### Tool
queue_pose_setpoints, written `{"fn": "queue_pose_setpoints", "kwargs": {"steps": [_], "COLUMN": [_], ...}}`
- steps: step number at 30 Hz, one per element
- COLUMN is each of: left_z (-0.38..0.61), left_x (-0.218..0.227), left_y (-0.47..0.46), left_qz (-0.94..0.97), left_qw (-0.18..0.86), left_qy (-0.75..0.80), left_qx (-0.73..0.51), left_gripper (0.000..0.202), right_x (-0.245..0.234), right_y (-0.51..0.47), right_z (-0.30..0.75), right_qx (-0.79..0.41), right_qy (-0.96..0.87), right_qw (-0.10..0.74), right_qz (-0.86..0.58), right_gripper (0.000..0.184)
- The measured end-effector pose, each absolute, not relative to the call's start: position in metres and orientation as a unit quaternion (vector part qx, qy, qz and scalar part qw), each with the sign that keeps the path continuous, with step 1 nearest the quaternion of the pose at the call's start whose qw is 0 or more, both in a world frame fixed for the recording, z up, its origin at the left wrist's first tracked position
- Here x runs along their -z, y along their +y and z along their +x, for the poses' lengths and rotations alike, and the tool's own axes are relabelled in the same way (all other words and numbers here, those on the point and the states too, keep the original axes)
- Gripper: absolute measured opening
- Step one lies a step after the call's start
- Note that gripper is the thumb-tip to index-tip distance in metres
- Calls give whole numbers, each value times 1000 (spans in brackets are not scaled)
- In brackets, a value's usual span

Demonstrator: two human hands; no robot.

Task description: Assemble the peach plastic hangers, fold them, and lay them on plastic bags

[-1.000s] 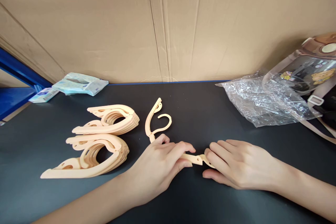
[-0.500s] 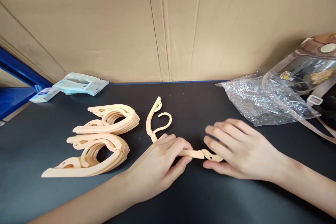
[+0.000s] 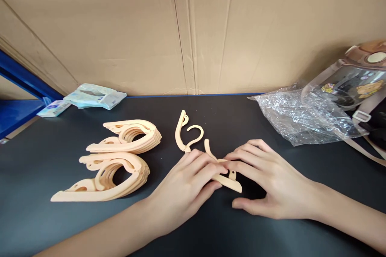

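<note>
A peach plastic folding hanger (image 3: 224,180) lies on the black table (image 3: 60,229) in front of me, its hook (image 3: 194,135) pointing away and its arms bent inward. My left hand (image 3: 187,186) presses its fingers together over the hanger's middle. My right hand (image 3: 265,178) has its fingertips on the right arm, thumb resting on the table. To the left lie two stacks of folded hangers, one farther (image 3: 132,136) and one nearer (image 3: 105,176).
A crumpled clear plastic bag (image 3: 298,118) lies at the right, with a drinking bottle (image 3: 356,80) and strap behind it. Tissue packs (image 3: 95,96) sit at the back left by a blue shelf edge (image 3: 18,84). A cardboard wall (image 3: 193,28) closes the back.
The hanger's right arm has been folded inward toward the middle. My right hand moved left to meet my left hand, and the hook end shifted slightly right.
</note>
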State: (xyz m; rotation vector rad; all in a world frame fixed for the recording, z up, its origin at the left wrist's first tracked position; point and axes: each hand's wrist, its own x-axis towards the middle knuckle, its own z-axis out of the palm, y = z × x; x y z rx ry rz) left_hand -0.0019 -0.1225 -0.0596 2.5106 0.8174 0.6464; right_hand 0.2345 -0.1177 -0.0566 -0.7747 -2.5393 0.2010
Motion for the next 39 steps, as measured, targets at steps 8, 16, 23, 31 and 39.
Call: {"fn": "queue_pose_setpoints", "kwargs": {"steps": [8,16,23,31,39], "left_z": [-4,-8,-8,-8,-3], "left_x": [58,57,66,64,62], "left_y": [-123,-117,-113,-113,-116], "left_qz": [899,869,865,875,873], "left_qw": [183,130,116,112,133], "left_qy": [314,405,441,423,425], "left_qx": [-243,-252,-210,-206,-198], "left_gripper": [24,53,35,30,26], "right_x": [56,57,66,68,64], "right_y": [-113,-87,-76,-80,-84], "right_z": [238,266,274,268,263], "right_qx": [-48,55,4,-20,-56], "right_qy": [-935,-931,-909,-911,-920], "right_qw": [217,173,194,211,202], "right_qz": [-276,-317,-369,-353,-331], "right_gripper": [26,34,31,30,32]}}
